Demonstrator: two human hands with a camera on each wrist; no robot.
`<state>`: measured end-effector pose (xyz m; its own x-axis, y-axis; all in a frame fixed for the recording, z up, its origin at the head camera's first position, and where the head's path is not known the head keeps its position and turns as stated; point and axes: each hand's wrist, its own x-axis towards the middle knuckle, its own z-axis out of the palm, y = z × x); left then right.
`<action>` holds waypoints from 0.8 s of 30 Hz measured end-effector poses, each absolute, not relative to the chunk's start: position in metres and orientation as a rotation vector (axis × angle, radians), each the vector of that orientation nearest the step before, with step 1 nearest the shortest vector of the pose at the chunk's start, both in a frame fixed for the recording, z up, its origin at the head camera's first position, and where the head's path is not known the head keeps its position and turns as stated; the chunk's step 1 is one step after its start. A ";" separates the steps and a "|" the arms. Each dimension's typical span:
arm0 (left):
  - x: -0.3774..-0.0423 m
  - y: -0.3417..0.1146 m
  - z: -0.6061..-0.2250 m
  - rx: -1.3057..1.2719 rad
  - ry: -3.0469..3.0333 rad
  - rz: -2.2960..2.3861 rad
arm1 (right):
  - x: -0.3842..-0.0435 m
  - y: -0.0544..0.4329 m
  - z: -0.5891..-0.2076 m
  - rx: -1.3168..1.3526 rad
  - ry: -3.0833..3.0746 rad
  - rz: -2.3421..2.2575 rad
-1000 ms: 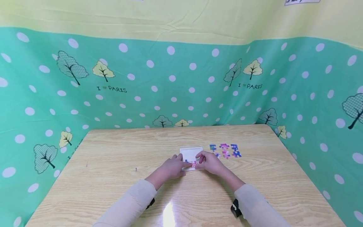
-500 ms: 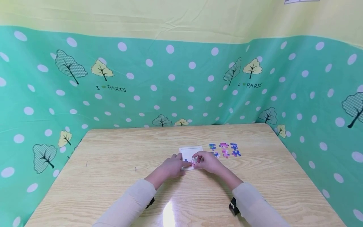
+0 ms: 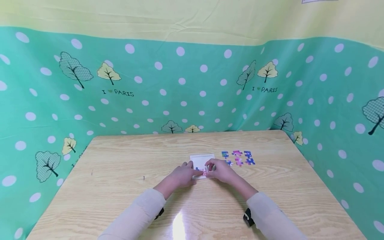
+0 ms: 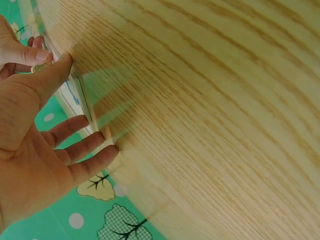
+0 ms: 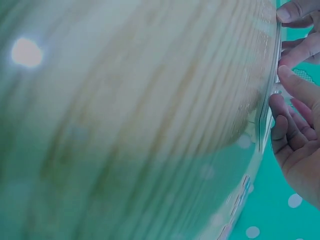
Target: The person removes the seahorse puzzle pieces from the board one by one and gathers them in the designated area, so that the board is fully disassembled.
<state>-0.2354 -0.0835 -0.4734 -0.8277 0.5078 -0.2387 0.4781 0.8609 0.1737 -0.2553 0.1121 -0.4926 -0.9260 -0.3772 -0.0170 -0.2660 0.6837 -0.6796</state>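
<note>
A white puzzle tray lies on the table, with coloured jigsaw pieces in its lower part. My left hand rests at the tray's left side, its index finger stretched over the pieces. In the left wrist view the other fingers spread straight along the tray's edge. From the right, my right hand pinches a small puzzle piece between thumb and fingers, tilted up over the tray's lower right. The piece's picture side is mostly hidden by the fingers.
Several loose pink and blue jigsaw pieces lie in two rows right of the tray. A tiny dark mark shows on the wooden table to the left. A polka-dot cloth hangs behind and at both sides.
My right hand has shifted slightly left over the tray, and the pinched piece's pale edge now shows between its fingers. The left hand has stayed in place.
</note>
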 end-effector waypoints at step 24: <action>-0.236 -0.082 -0.474 0.737 2.758 0.150 | -0.254 0.124 -0.495 -0.404 2.761 -1.150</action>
<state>-0.2355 -0.0823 -0.4736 -0.8299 0.5023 -0.2429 0.4729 0.8643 0.1714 -0.2542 0.1243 -0.4952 -0.9567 -0.2909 -0.0112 -0.1969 0.6750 -0.7111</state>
